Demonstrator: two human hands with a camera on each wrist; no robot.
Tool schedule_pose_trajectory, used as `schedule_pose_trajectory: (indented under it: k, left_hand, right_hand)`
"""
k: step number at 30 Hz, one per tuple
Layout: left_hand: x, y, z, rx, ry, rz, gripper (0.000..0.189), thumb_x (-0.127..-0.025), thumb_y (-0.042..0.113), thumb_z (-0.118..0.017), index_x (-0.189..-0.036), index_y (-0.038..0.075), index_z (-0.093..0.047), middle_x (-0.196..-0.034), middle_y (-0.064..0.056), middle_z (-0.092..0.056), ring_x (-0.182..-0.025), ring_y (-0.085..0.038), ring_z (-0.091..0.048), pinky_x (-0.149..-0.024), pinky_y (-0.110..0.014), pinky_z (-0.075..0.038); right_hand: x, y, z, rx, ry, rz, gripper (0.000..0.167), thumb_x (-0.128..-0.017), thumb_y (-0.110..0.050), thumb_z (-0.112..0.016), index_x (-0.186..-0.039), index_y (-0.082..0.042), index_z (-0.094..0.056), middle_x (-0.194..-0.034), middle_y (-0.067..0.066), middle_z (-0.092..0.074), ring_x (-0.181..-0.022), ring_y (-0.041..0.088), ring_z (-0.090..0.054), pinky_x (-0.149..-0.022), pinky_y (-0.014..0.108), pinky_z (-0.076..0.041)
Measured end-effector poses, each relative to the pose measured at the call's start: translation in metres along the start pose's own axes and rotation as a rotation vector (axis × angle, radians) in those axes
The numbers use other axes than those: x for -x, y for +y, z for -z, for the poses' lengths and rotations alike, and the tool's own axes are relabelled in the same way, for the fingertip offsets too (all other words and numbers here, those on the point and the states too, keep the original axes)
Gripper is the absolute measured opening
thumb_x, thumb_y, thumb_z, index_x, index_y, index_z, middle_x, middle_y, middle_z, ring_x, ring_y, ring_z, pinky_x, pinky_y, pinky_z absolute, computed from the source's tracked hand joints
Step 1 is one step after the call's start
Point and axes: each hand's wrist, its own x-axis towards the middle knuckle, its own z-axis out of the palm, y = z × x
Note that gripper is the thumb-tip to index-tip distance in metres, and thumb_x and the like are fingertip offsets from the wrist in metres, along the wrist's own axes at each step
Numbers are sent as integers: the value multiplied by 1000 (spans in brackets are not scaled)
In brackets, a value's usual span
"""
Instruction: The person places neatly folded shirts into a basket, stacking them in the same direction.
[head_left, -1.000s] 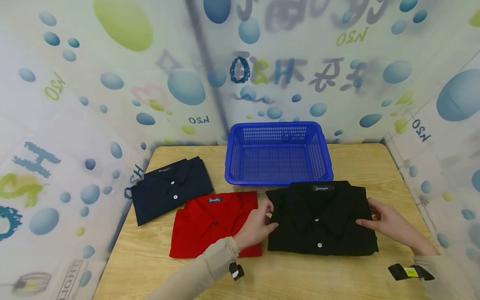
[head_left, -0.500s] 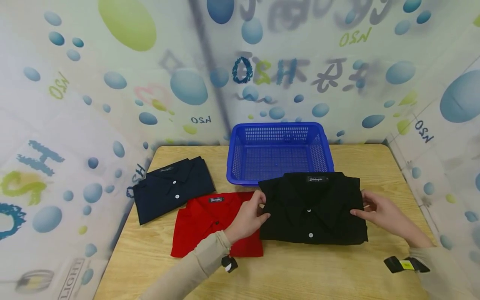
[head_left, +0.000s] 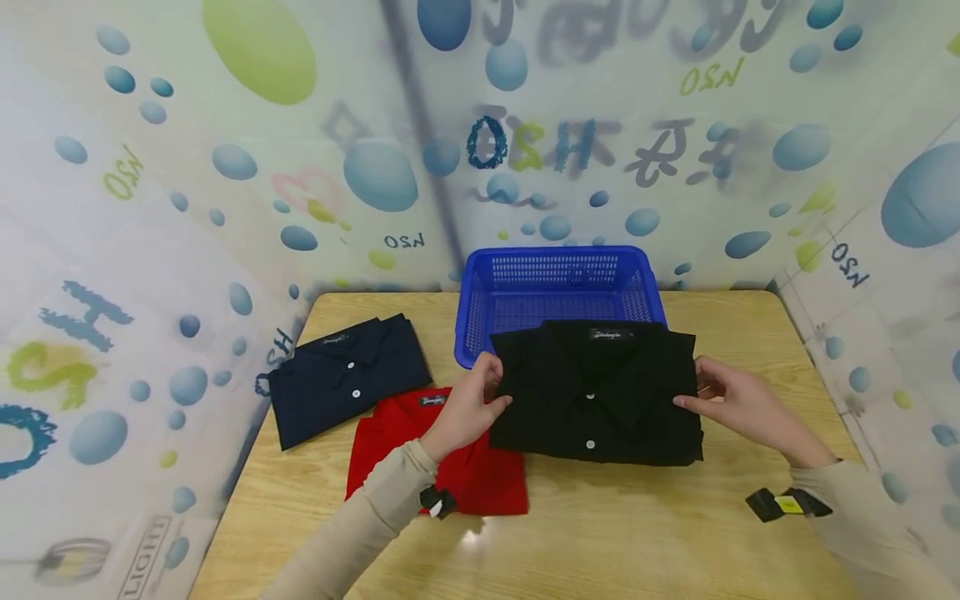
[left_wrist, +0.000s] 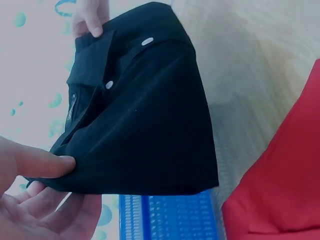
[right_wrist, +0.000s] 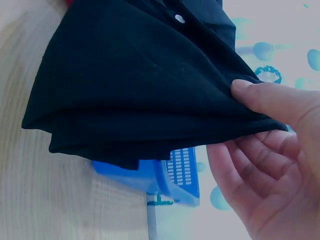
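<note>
Pinching black shirt [head_left: 555, 417] by opposite sides, left hand [head_left: 465, 414] and right hand [head_left: 742, 408] hold it above table [head_left: 637, 533], near basket [head_left: 555, 271].

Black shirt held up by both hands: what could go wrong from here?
The black shirt is pinched at its sides by the left fingers and right fingers, so its loosely stacked lower layers might unfold. If it moves over the blue basket close behind, its bottom edge could catch the rim.
</note>
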Motion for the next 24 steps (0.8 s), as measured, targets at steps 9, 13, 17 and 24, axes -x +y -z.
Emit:
schedule_pose_trajectory:
  k: [9,13,17,24]
  left_hand:
    - [-8,-5,18,46,71,45,40,-84,-10,-66,-104,7,-36,-64,1,-40,-58,-13,-40,-58,-28,-36]
    - [-14,-5,23,4,107,39,43,-83,-10,-68,-106,7,-36,-62,2,-38,-54,-13,-37,-57,-29,-34]
    - [-25,-4,27,0,124,20,44,-83,-11,-67,-107,7,-35,-63,1,-38,-55,-14,-38,-58,-30,-34]
    - [-44,-4,36,-16,170,33,42,-83,-11,-67,-107,5,-36,-63,0,-35,-55,-16,-36,-58,-31,-31]
  right_hand:
    - [-20,-13,-6,-45,11,-30,21,-90,-20,-71,-96,-7,-55,-86,4,-60,-78,21,-58,-64,28,-47]
    - [-31,-16,-10,-57,46,-8,17,-90,-15,-69,-99,-6,-57,-89,6,-62,-79,19,-59,-67,24,-48]
    - [-40,-19,-10,-81,88,17,16,-89,-9,-69,-101,-3,-60,-91,7,-64,-78,15,-59,-68,20,-49]
    - [-56,-20,-3,-89,148,29,15,-90,-11,-69,-100,-3,-61,-93,9,-64,-79,8,-57,-67,16,-46]
